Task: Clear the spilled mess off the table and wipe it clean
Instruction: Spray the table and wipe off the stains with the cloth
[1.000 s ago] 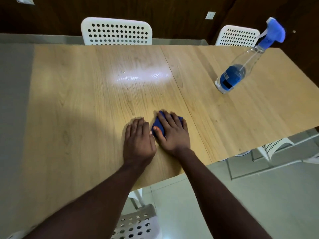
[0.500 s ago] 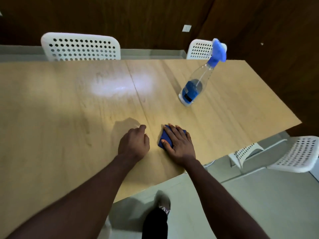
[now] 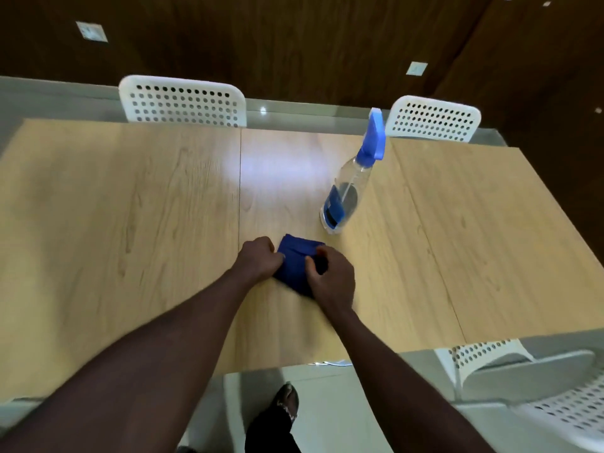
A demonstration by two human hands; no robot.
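A dark blue cloth lies bunched on the light wooden table, near its front edge. My left hand is curled in a fist and pinches the cloth's left edge. My right hand grips the cloth's right side, with fingers curled over it. A clear spray bottle with a blue trigger head and a blue label stands upright just behind and to the right of the cloth, apart from both hands.
Two white perforated chairs stand behind the table's far edge. Another white chair sits at the front right, close to the table's corner. My foot is on the grey floor below the front edge. A dark wood wall is behind.
Both hands were pressed flat or resting beside the cloth; now both have curled and taken hold of it. My view has shifted right, so the bottle appears nearer the middle.
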